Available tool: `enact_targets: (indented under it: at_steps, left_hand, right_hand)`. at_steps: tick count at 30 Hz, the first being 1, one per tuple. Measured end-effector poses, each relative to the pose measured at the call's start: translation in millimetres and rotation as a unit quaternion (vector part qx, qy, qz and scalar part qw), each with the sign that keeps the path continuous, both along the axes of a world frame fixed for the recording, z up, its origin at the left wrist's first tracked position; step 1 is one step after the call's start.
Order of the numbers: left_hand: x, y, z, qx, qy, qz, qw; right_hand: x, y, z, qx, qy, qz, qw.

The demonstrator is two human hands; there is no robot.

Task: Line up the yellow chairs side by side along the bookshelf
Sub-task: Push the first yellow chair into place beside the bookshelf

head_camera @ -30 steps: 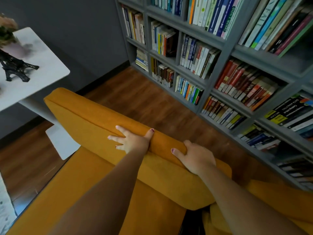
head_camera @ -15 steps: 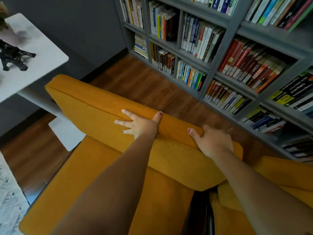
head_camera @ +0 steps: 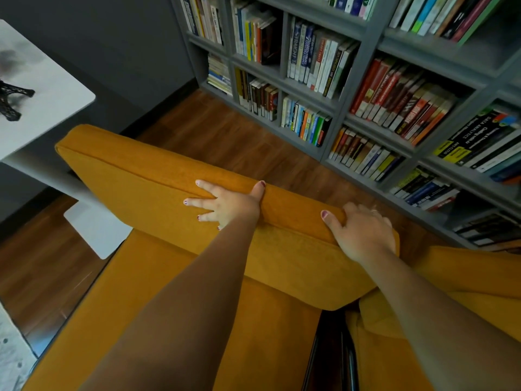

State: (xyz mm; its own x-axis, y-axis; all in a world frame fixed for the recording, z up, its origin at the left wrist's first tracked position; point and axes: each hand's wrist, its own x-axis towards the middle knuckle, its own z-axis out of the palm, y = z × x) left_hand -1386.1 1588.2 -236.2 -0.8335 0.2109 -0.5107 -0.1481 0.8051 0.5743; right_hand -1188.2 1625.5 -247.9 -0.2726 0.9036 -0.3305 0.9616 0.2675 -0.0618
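Spreading flat on the front face of the backrest [head_camera: 146, 187], the fingers [head_camera: 197, 201] of the left hand [head_camera: 228, 206] lie straight and splayed, with the thumb laid over the top edge; this hand presses and does not clasp. The right hand [head_camera: 363, 235] grips the same top edge near its right corner, its fingers curled over the back and out of sight and its thumb on the near side.

Both hands are on one yellow chair [head_camera: 253, 320], which stands at an angle to the bookshelf [head_camera: 485, 49]. A wedge of bare wooden floor [head_camera: 231, 136] lies between them, wide at the left and narrow at the right. A second yellow chair [head_camera: 479, 277] is just beside the held chair on the right, with a dark gap between the two. How squarely that chair meets the shelf cannot be told.

The task appears to be partly done. The chairs are neighbours, but the held one needs turning until its back is parallel with the shelf.

There is open room ahead and to the left, over the floor. The limits are the white table [head_camera: 56, 88] and its base plate [head_camera: 95, 230], near the chair's left side, the dark wall [head_camera: 112, 38] beyond them, and the shelf's lowest ledge.
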Motion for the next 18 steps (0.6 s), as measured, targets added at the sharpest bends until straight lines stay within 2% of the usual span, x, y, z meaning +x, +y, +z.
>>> enact_targets:
  at_steps: [18]
  left_hand:
    - [-1.8, -0.3, -2.7, 0.004, -0.001, -0.005, 1.0]
  right_hand:
    - [-0.6, -4.0, 5.0, -0.01, 0.006, -0.004, 1.0]
